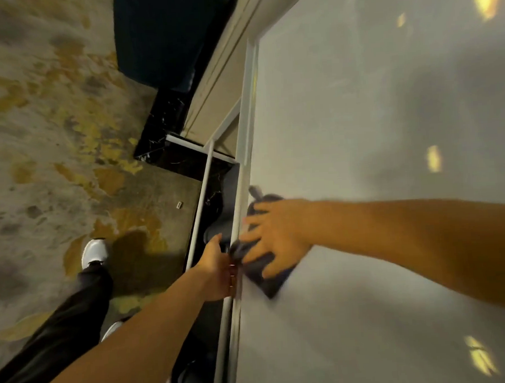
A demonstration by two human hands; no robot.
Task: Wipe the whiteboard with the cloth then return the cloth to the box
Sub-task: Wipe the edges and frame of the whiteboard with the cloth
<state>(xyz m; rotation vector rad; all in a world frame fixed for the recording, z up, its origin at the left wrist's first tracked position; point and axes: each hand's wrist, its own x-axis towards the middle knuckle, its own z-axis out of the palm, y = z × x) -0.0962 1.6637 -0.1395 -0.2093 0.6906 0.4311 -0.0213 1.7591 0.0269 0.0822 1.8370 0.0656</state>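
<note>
The whiteboard (pixel 373 111) fills the right side of the view, its pale surface reflecting ceiling lights. A dark blue cloth (pixel 269 281) lies flat against the board near its lower edge. My right hand (pixel 272 238) presses on the cloth with fingers spread; the hand is motion-blurred. My left hand (pixel 216 269) grips the white frame (pixel 248 109) at the board's edge, fingers wrapped around it just left of the cloth. No box can be seen.
A thin white rail (pixel 200 202) runs beside the board's frame. Below are patterned carpet (pixel 46 129), a black marble strip (pixel 160 131), a dark blue object (pixel 164 35), and my legs in black trousers with white shoes (pixel 95 252).
</note>
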